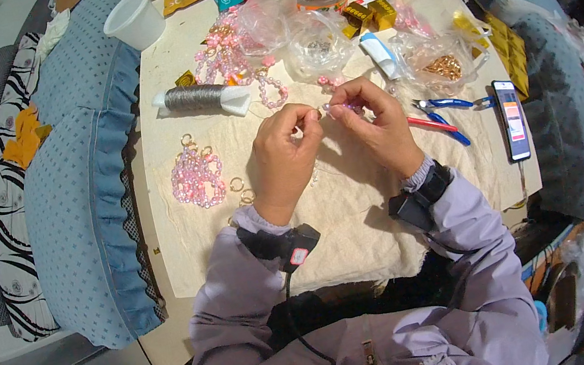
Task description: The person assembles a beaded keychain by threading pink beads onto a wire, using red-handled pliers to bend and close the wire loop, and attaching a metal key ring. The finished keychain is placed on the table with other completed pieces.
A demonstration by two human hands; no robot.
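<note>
The right grip (373, 125) pinches a small beaded strand (328, 107) above the cream cloth (342, 201); the left grip (289, 144) is closed beside its end, contents too small to tell. A loosened pinch could scatter beads across the cloth.

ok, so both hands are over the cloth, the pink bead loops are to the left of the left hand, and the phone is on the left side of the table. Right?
Not quite: the head view shows the phone on the right side of the table. The rest stands.
</note>
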